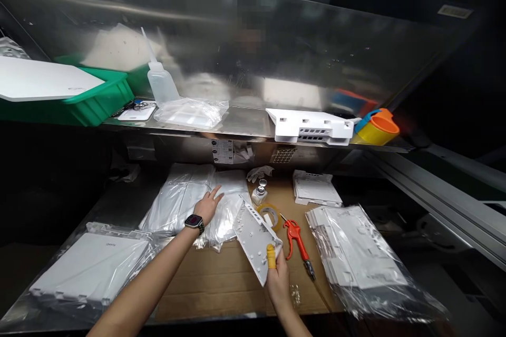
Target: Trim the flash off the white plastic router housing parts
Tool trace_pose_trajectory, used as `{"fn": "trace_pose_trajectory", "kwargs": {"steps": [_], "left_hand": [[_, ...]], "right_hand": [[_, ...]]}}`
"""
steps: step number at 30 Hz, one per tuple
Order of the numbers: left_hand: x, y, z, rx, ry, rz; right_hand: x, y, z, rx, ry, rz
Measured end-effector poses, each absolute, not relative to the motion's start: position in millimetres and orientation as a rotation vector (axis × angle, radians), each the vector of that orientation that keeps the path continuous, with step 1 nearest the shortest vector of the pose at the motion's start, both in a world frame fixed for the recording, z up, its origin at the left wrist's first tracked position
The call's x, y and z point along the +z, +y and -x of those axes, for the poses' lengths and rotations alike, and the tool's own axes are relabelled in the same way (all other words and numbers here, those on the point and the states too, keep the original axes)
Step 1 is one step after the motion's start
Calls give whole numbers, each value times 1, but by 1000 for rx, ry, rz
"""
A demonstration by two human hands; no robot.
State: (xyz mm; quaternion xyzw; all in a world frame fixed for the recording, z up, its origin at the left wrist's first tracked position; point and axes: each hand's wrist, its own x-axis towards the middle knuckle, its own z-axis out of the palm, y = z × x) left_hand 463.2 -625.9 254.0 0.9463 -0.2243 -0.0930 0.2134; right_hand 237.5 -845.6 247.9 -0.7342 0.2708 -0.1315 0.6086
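Observation:
My left hand, with a dark watch on the wrist, reaches over a pile of clear plastic bags. Its fingers are spread and nothing shows in them. In my right hand is a white plastic housing cover, gripped at its lower right edge and tilted, ribbed inner face showing. A yellow cover wraps my right thumb. Just right of the cover lies a red air blow gun with its hose. A roll of tape sits partly behind the cover.
Bagged white covers lie at left and more bagged covers at right. A small pump bottle stands behind the tape. The shelf above holds a green bin, a squeeze bottle, a white housing and tape rolls.

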Motion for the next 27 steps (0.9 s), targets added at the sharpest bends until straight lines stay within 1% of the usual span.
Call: {"fn": "trace_pose_trajectory", "kwargs": {"steps": [5, 9, 12, 16, 18, 21, 24, 27], "left_hand": [[274, -639, -471, -323, -842, -2547], [281, -665, -460, -368, -912, -2381], [288, -683, -451, -264, -851, -2307], [303, -695, -434, 25, -744, -2298], [313, -701, -419, 131, -808, -2279], [330, -718, -384, 168, -1048, -2208], [348, -742, -344, 111, -1229, -2270], [371, -776, -309, -43, -1330, -2293]], "right_hand": [[246, -848, -222, -429, 699, 1652], [241, -852, -204, -565, 576, 1743], [241, -853, -198, -540, 449, 1888], [253, -849, -192, -532, 430, 1917], [263, -848, -189, -552, 431, 1882], [282, -858, -187, -589, 568, 1788], [299, -891, -181, -634, 838, 1607], [308, -936, -165, -727, 999, 1416]]}}
